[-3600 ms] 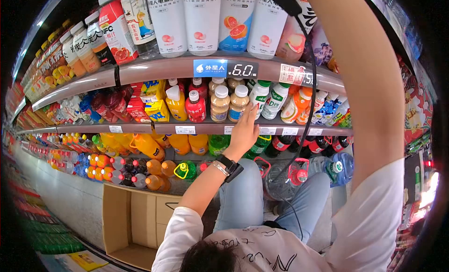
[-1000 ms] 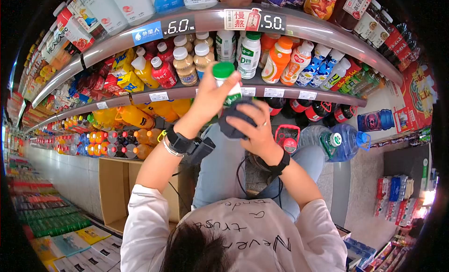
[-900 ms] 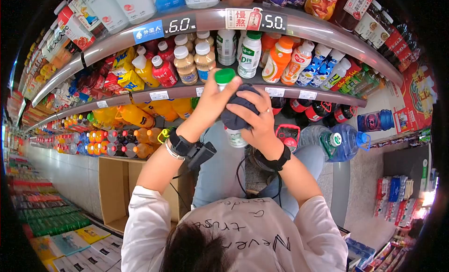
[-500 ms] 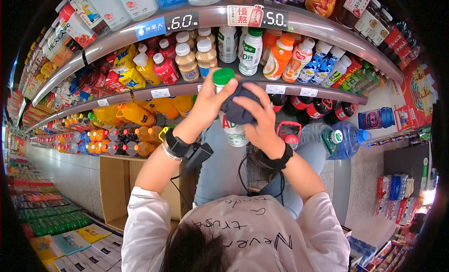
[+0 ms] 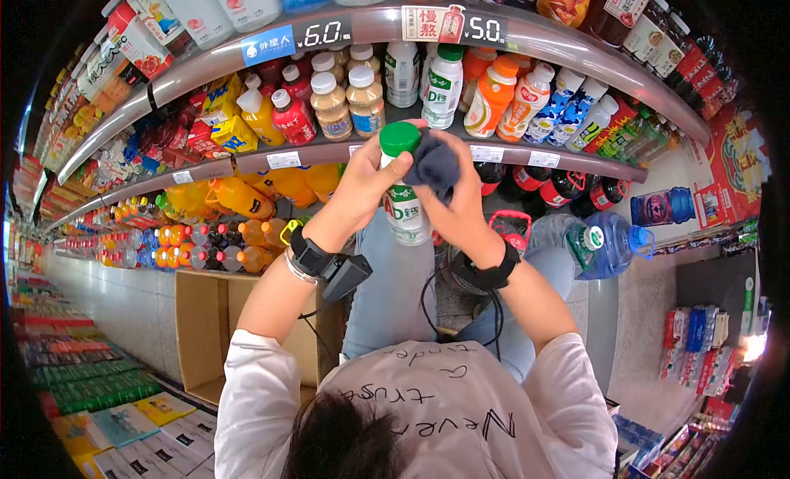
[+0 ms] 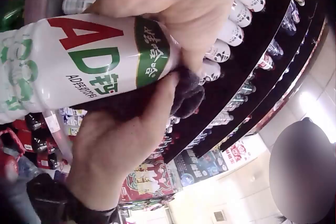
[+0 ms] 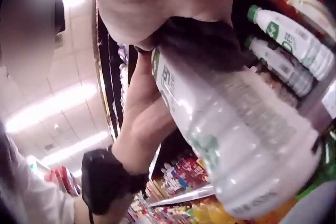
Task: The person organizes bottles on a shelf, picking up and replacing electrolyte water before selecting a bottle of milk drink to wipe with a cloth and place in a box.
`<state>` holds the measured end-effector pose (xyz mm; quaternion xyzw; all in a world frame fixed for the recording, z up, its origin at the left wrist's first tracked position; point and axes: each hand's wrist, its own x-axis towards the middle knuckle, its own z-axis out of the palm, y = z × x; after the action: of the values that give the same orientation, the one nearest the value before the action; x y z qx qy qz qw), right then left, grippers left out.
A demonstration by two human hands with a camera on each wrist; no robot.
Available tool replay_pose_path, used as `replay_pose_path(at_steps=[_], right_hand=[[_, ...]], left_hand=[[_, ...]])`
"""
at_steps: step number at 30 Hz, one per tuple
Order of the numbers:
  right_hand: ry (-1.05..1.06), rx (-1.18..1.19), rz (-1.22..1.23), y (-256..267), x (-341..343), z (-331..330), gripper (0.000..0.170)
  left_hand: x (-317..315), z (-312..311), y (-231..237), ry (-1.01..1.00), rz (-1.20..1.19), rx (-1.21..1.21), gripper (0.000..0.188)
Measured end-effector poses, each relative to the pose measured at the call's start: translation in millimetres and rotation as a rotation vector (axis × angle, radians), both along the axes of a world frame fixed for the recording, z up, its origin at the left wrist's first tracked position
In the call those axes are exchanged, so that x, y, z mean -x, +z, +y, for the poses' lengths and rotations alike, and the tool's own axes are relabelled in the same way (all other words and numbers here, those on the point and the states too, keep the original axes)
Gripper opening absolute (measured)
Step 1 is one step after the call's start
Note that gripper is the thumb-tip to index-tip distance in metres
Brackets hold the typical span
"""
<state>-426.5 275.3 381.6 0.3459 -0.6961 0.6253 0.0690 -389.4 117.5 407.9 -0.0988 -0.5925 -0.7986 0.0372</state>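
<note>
A white bottle (image 5: 406, 218) with a green cap and "AD" lettering is held upright above the person's knees. Its neck is gripped by the left hand (image 5: 359, 187), the thumb lying just below the cap. The right hand (image 5: 462, 201) holds a dark cloth (image 5: 434, 165) against the bottle's upper right side. In the left wrist view the bottle (image 6: 84, 61) lies across the picture, the cloth (image 6: 186, 92) pressed to it near the shoulder. The right wrist view shows the bottle's other side (image 7: 226, 134), with the dark cloth (image 7: 202, 43) over its upper part.
A similar green-capped bottle (image 5: 443, 88) stands on the middle shelf (image 5: 329, 153) beside orange, brown and red drinks. Large water bottles (image 5: 611, 240) stand low at the right. An open cardboard box (image 5: 202, 331) is on the floor at the left. A cable hangs near the knees.
The left hand has taken hold of a green-capped bottle from the shelf area. The right hand came down to it with the cloth and has shifted around to the bottle's right side, uncovering the label.
</note>
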Motion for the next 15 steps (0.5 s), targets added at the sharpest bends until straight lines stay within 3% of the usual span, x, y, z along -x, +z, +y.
replay_pose_path(at_steps=[5,9,12,15], right_hand=[[0.041,-0.083,0.176,-22.5,-12.7,10.2,0.058],[0.05,-0.1,0.167,-48.9,-19.8,12.7,0.057],[-0.001,-0.047,0.156,-29.3,-18.0,1.5,0.062],[0.019,0.051,0.094,-14.1,-6.5,-9.2,0.066]], left_hand=[[3.2,-13.8,-1.0,0.046,0.064,-0.066,0.067],[9.9,-26.9,10.2,0.073,0.11,-0.108,0.074],[9.7,-19.1,9.1,0.033,0.123,-0.07,0.076],[6.9,-13.7,0.4,-0.039,0.075,-0.201,0.063]])
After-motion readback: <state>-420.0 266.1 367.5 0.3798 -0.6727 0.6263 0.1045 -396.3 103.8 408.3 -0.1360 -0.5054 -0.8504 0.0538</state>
